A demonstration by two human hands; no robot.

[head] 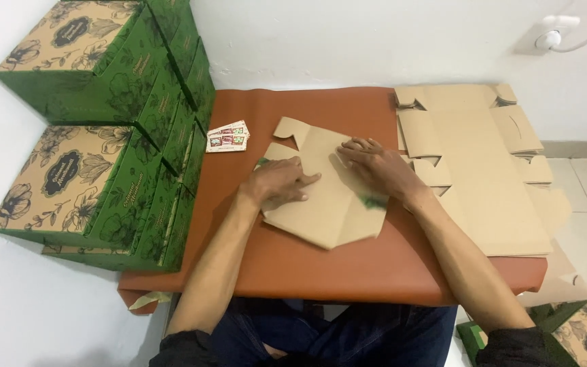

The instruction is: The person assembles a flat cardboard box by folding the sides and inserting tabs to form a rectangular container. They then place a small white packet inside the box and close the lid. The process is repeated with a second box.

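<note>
Head view: both hands [276, 182] [374, 165] press flat on cardboard blank [321, 211], green boxes [96, 197] left.

Bare forearms and hands [327, 178], black sleeves pushed up near the elbows, dark blue trousers.

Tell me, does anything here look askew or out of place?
Little stands out. The flat cardboard blank under the left hand and right hand lies skewed on the brown table. A scrap hangs off its near-left corner.
</note>
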